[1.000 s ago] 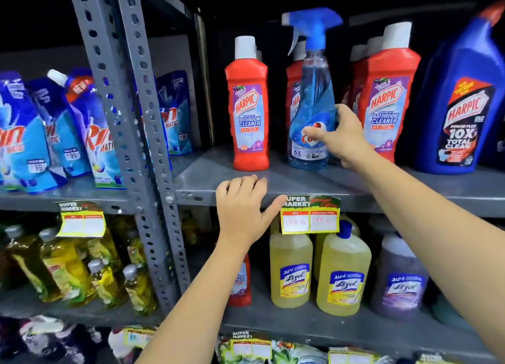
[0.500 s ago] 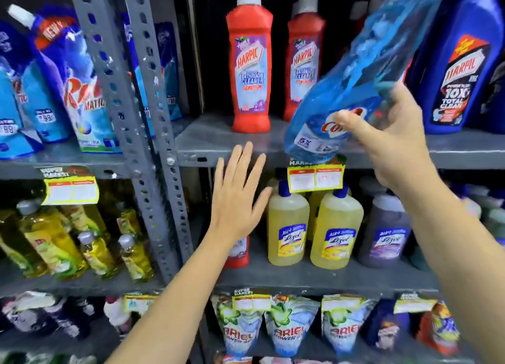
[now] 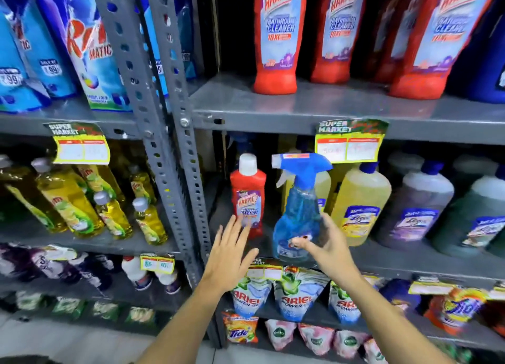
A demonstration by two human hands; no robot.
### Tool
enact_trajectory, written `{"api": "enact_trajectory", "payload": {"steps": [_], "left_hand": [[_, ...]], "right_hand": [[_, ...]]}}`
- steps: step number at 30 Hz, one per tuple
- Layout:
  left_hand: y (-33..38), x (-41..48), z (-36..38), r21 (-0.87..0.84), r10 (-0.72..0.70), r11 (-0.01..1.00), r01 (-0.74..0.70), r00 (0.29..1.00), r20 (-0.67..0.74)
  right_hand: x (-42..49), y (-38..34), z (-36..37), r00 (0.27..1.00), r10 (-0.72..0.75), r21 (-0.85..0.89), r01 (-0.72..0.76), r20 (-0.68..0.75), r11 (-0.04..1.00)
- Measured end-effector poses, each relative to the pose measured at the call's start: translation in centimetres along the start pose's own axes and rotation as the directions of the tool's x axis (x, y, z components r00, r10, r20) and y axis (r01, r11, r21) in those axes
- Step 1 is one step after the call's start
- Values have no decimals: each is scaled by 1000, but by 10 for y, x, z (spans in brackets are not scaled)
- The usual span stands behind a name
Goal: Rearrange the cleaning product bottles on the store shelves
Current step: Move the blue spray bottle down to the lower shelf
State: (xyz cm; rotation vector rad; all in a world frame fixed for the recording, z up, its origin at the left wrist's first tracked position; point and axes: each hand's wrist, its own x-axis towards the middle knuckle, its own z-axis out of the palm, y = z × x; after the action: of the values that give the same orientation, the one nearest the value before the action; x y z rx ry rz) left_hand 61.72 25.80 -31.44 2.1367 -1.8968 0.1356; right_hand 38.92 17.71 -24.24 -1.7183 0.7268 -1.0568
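Note:
A blue trigger spray bottle [image 3: 297,207] stands upright at the front of the middle shelf [image 3: 410,262], between a small red Harpic bottle [image 3: 248,188] and yellow Lizol bottles [image 3: 360,197]. My right hand [image 3: 328,246] wraps its lower body, with the thumb across the label and the fingers behind. My left hand [image 3: 229,257] is open with its fingers spread. Its fingertips are just in front of the small Harpic bottle's lower label. On the upper shelf [image 3: 328,112] stand large red Harpic bathroom cleaner bottles [image 3: 276,35].
A grey perforated upright [image 3: 175,145] divides the bays. To its left are blue detergent pouches [image 3: 82,49] above and yellow dish-liquid bottles [image 3: 71,199] below. Purple and green Lizol bottles [image 3: 418,205] fill the right. Ariel pouches [image 3: 297,295] sit underneath. A price tag [image 3: 349,145] hangs above the spray bottle.
My right hand brought the spray bottle down from the upper shelf and stood it upright on the middle shelf. My left hand dropped from the upper shelf edge to the small Harpic bottle.

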Motion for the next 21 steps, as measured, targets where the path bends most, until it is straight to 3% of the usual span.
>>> {"api": "enact_trajectory", "payload": {"steps": [9,18,21], "left_hand": [[-13,-22,46,4,-10,1000,10,986,168],[-16,-25,52,38,15,999,-20,991,132],[-17,-26,55,23,20,999,-23,992,125]], "right_hand": [[29,68,16,971,218,7,-218,-103,976],[27,71,21,984,154,-120,-165,-93,979],[28,70,19,980,121,-278,-162,-159,947]]}}
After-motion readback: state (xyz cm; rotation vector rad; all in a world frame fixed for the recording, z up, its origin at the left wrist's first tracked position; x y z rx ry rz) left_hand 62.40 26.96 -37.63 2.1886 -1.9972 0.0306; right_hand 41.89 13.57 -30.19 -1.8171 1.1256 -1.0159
